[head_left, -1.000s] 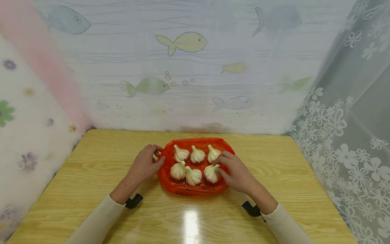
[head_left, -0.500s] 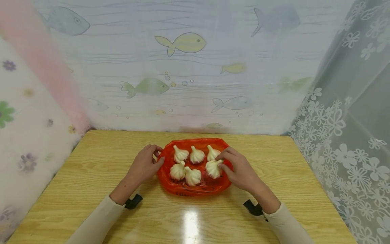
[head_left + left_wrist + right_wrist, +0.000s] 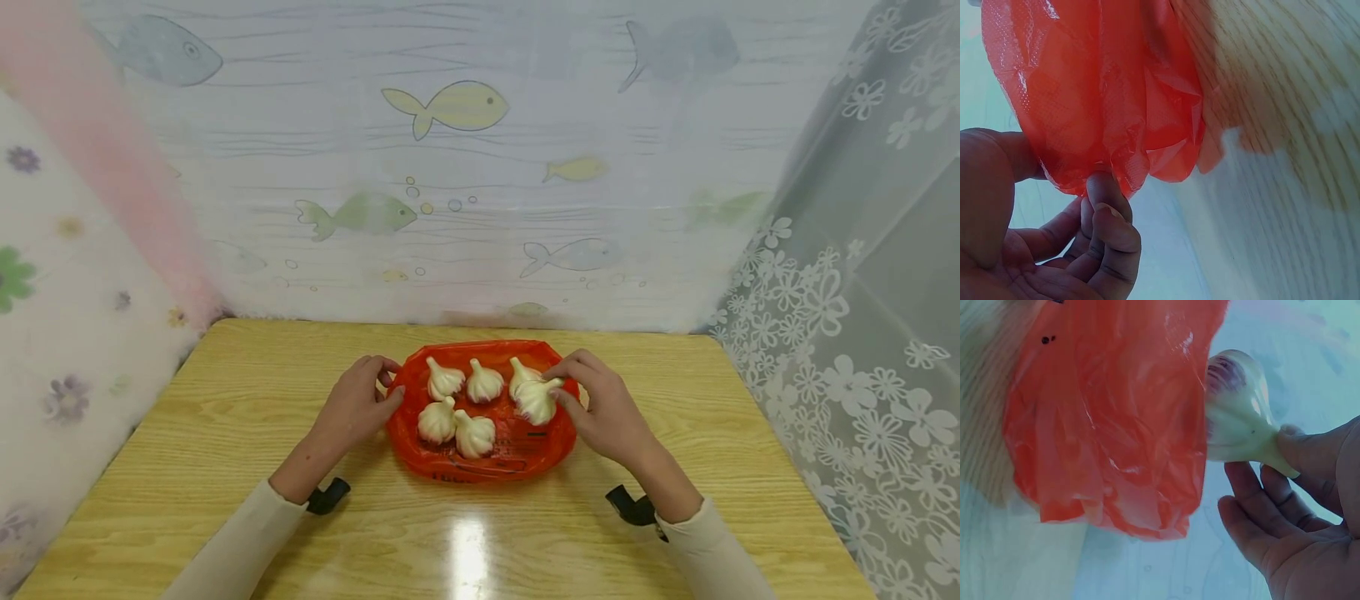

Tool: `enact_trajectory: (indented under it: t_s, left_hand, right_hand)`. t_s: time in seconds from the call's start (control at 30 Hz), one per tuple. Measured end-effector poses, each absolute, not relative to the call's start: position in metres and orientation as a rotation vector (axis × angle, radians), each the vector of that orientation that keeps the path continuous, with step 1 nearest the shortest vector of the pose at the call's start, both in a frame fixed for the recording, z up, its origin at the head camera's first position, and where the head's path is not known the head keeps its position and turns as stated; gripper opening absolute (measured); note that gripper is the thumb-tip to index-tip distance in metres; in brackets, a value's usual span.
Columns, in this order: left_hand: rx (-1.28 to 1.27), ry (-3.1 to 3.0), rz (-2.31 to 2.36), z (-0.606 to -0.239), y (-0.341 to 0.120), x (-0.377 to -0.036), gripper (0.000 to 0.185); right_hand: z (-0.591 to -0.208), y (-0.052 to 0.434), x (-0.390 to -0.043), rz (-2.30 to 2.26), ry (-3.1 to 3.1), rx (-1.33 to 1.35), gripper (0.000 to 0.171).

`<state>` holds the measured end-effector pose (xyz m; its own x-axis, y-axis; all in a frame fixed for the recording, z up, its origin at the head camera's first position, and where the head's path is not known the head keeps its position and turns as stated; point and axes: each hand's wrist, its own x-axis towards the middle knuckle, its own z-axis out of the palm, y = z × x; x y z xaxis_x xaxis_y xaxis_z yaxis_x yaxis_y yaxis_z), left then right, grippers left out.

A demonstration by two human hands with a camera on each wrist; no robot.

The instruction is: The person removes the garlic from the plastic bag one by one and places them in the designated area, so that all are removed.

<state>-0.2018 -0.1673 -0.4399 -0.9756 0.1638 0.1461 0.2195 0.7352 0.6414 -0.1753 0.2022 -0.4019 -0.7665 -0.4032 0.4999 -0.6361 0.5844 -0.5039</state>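
My right hand (image 3: 603, 408) pinches the stem of a garlic bulb (image 3: 537, 402), lifted above the right side of a red plastic bag (image 3: 517, 462). The bag lies spread in an oval, tray-like shape with raised sides. In the right wrist view the held garlic bulb (image 3: 1238, 419) has purple streaks, and the bag's side hides part of it. My left hand (image 3: 360, 404) grips the bag's left rim, thumb on one side and fingers on the other, as the left wrist view of the bag (image 3: 1091, 94) shows. Other garlic bulbs (image 3: 475, 434) rest inside in two rows.
A light wooden table (image 3: 247, 400) carries the bag. A fish-patterned curtain (image 3: 480, 208) hangs at its back edge, with a flower-patterned sheet (image 3: 75, 333) on the left and lace-like flowers (image 3: 855, 400) on the right. Black straps (image 3: 327, 497) sit at the wrists.
My right hand has raised the garlic bulb from the bag's front right and carried it up and slightly right, baring printing beneath. My left hand has stayed at the rim.
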Motion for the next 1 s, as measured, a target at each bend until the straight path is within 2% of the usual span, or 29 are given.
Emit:
enact_trajectory:
  t_s: [0.4,1.0]
  left_hand:
    - [-0.325,-2.843,-1.067,-0.439,-0.168,-0.201,0.031]
    - [-0.337,-2.834,-1.063,-0.44,-0.169,-0.202,0.027]
  right_hand:
    - [-0.394,0.213,-0.178,0.946,-2.435,0.79,0.025]
    - [-0.382,0.23,-0.183,0.922,-2.392,0.73,0.021]
